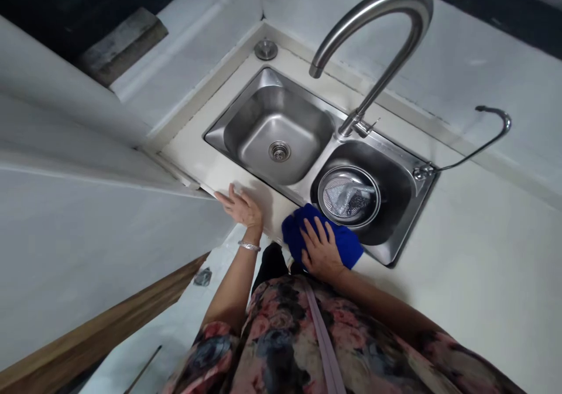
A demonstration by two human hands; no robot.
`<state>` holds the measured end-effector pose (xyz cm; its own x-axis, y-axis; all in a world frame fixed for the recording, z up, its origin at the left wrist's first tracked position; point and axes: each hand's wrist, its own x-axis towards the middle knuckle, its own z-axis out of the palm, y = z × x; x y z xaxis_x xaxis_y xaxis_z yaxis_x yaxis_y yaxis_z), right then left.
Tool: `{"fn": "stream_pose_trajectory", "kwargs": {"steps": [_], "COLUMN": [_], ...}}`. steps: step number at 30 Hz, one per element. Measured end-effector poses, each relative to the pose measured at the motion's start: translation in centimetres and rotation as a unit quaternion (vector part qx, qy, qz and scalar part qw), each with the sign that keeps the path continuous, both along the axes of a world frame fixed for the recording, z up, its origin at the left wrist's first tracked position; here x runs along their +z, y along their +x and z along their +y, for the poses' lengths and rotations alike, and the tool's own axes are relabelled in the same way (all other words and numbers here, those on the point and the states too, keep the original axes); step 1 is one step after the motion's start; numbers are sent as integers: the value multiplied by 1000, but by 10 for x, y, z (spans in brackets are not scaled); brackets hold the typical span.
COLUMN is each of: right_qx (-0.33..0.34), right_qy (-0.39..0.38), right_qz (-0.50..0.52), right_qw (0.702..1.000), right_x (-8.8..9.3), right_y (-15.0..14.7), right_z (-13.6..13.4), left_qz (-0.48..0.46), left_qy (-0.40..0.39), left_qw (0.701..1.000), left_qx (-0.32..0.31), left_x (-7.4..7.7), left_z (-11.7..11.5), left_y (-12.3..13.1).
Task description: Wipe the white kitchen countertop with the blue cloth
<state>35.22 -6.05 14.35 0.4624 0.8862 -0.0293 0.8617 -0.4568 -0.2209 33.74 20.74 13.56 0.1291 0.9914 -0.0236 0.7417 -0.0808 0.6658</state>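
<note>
My right hand [322, 250] lies flat with fingers spread on a blue cloth [349, 245]. The cloth covers the front edge of the counter and touches the rim of the right basin. To the left, my left hand [242, 208] rests on the counter's front edge with its fingers apart and nothing in them. A metal colander [378, 204] stands in the right basin, just beyond the cloth. Something pale and crumpled [346, 195] lies inside it; its kind I cannot make out.
The left basin [302, 142] has a drain in its floor. A tall curved faucet [377, 7] arches above the sink, and a thin tap [478, 148] stands at its right corner. A round metal fitting [266, 49] sits in the back corner. White counter [478, 265] extends rightward.
</note>
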Motion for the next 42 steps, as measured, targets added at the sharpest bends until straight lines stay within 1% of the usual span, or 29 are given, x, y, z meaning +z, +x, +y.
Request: {"fn": "stream_pose_trajectory", "kwargs": {"steps": [4, 7, 10, 12, 15, 17, 18, 21, 23, 24, 26, 28, 31, 32, 34, 36, 38, 42], "right_qx": [28, 48, 65, 73, 86, 94, 98, 100, 98, 97, 94, 94, 101, 103, 110, 114, 117, 126], "right_qy": [2, -5, -12, -15, -15, -13, -11, 7, 22, 28, 37, 39, 40, 43, 56, 77, 95, 101], "right_qz": [15, 24, 25, 26, 37, 51, 57, 73, 84, 89, 97, 102, 105, 105, 102, 97, 93, 103], "right_qw": [999, 999, 998, 997, 995, 994, 994, 992, 991, 991, 990, 990, 989, 988, 987, 986, 984, 981], "right_x": [0, 1, 3, 5, 7, 8, 8, 8, 8, 8, 8, 9, 10, 9, 7, 2, -2, -8], "right_y": [6, 11, 16, 19, 21, 22, 23, 24, 24, 25, 26, 26, 23, 22, 17, 10, 4, -6], "right_z": [47, 82, 112, 130, 157, 177, 188, 223, 244, 253, 266, 271, 264, 258, 243, 225, 205, 165], "left_qz": [-46, -96, -190, -276, -372, -381, -369, -311, -299, -304, -327, -355, -385, -390, -390, -379, -358, -308], "left_qy": [16, 8, -17, -42, -126, -214, -248, -278, -311, -333, -376, -412, -452, -457, -451, -445, -448, -482], "left_qw": [999, 995, 981, 960, 919, 897, 893, 907, 901, 892, 867, 838, 804, 799, 802, 811, 819, 818], "left_qx": [-9, -17, -28, -19, 43, 72, 71, 49, 33, 27, 23, 31, 30, 22, 3, -15, -34, -56], "left_x": [-5, -10, -17, -22, -35, -45, -50, -59, -59, -58, -52, -45, -31, -27, -18, -11, -9, -15], "left_z": [-3, -4, -5, -6, -10, -14, -18, -30, -39, -42, -44, -40, -26, -22, -16, -17, -25, -51], "left_y": [-3, -8, -21, -38, -81, -117, -136, -183, -200, -202, -195, -177, -145, -137, -128, -129, -137, -152]}}
